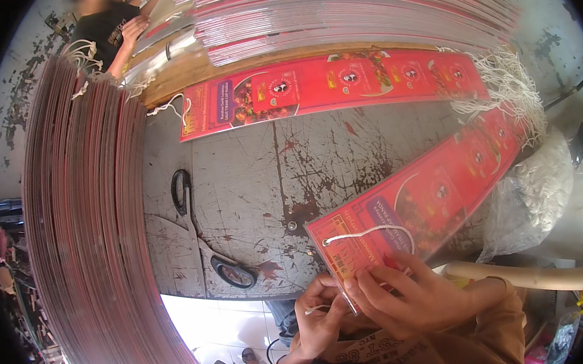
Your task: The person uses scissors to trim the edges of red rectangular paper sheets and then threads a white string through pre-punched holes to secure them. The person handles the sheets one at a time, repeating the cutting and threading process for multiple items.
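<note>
A long red printed strip (436, 194) in clear plastic slants from the right of the table down to the near edge. Its near corner lies under the fingers of my right hand (410, 296), which are closed on it. A white cord (364, 234) makes a loop over this end of the strip. My left hand (319, 317) is pinched beside the same corner, with a short end of white cord between thumb and fingers. Part of the left fingers is hidden behind the strip's edge.
Opened scissors (203, 237) lie on the scratched grey table (234, 152). A tall stack of strips (90, 232) stands at left, more stacks (353, 13) at the back. One strip (325, 83) lies across the table. White cords (503, 83) and a plastic bag (532, 197) are at right. Another person (108, 32) is far left.
</note>
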Action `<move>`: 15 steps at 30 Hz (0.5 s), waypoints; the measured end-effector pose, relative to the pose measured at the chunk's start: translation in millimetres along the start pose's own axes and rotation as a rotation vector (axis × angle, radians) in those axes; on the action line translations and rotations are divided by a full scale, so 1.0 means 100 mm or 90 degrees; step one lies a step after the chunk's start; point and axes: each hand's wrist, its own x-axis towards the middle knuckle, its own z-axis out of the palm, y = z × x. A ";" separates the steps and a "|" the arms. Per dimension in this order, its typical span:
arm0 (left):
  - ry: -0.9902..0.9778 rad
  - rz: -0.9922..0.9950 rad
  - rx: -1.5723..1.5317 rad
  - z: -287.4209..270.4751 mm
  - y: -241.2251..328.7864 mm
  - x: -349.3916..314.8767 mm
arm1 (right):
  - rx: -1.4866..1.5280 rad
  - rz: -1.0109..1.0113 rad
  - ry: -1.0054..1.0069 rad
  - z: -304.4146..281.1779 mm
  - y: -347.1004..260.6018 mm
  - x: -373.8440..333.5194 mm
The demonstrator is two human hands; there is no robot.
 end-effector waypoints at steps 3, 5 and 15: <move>0.002 0.035 0.010 -0.01 -0.03 0.00 | 0.030 0.028 0.006 0.00 -0.02 0.00; 0.013 0.056 -0.007 0.00 -0.06 -0.01 | 0.056 0.042 -0.002 -0.01 -0.05 0.01; 0.006 0.074 -0.091 0.04 -0.05 0.01 | 0.106 0.113 0.034 0.09 -0.18 0.00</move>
